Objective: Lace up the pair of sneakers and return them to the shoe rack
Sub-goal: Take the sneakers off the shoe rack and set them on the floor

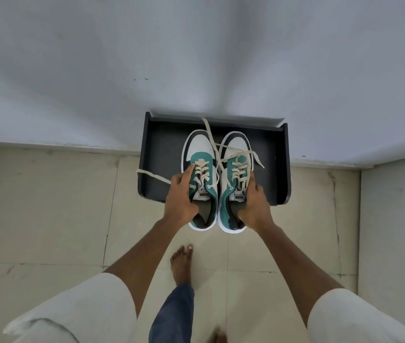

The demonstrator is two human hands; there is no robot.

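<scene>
Two teal, white and black sneakers are held side by side over a black shoe rack (pixel 154 154) that stands against the wall. My left hand (pixel 181 197) grips the left sneaker (pixel 200 154) at its collar and outer side. My right hand (pixel 254 206) grips the right sneaker (pixel 233 154) the same way. Cream laces are threaded through the eyelets of both shoes. Their loose ends (pixel 152 175) trail untied over the toes and off to the left and right. The heels stick out past the rack's front edge.
The rack's top shelf has raised side walls and sits in a corner of grey-white walls (pixel 72 82). Beige floor tiles (pixel 48 206) spread in front. My bare feet (pixel 181 264) stand on the tiles just below the shoes.
</scene>
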